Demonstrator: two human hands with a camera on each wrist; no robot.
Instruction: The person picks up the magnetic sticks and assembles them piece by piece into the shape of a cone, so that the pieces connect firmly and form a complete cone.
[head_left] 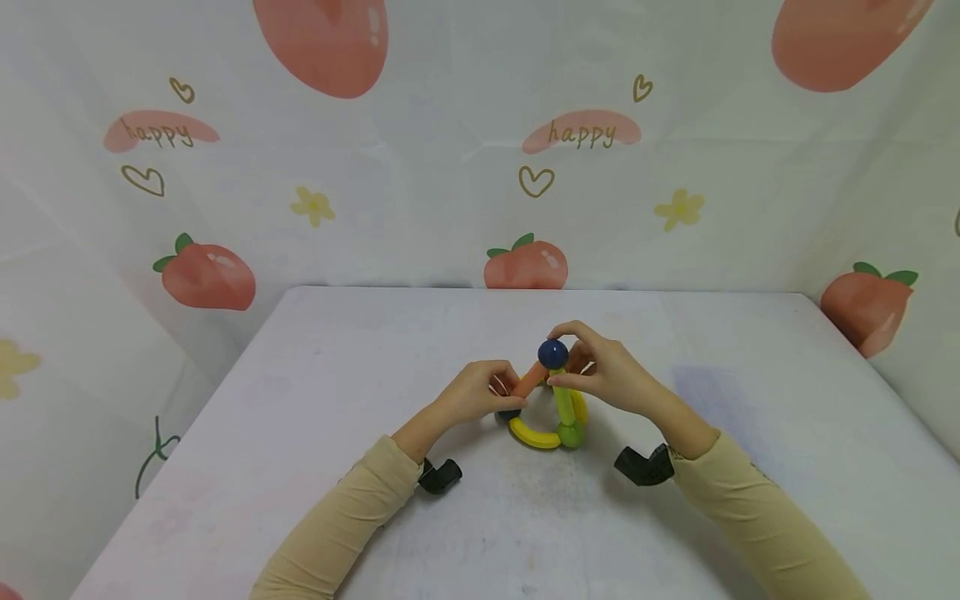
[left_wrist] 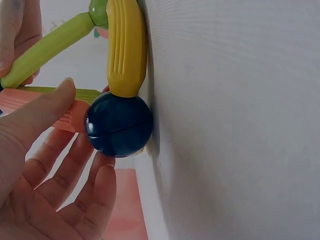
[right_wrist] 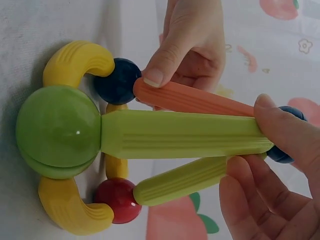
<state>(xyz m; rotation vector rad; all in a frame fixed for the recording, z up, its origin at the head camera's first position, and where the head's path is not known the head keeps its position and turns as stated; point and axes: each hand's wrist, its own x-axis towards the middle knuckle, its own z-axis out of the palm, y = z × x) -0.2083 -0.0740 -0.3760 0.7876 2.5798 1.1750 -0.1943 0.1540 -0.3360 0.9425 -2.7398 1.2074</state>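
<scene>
A small pyramid of toy building rods and balls stands on the table. Curved yellow rods (head_left: 534, 435) form its base ring, linking a green ball (right_wrist: 59, 131), a dark blue ball (left_wrist: 119, 124) and a red ball (right_wrist: 118, 200). An orange rod (right_wrist: 195, 98) and two light green rods (right_wrist: 185, 134) slope up to a blue top ball (head_left: 553, 354). My left hand (head_left: 476, 390) pinches the orange rod near its lower end, beside the dark blue ball. My right hand (head_left: 611, 375) grips the upper end of the front light green rod, fingers about the top ball.
The white table (head_left: 480, 533) reaches back to a hanging cloth (head_left: 420, 167) printed with peaches, hearts and flowers. Black wrist devices (head_left: 645, 465) sit below both forearms, near the beige sleeves.
</scene>
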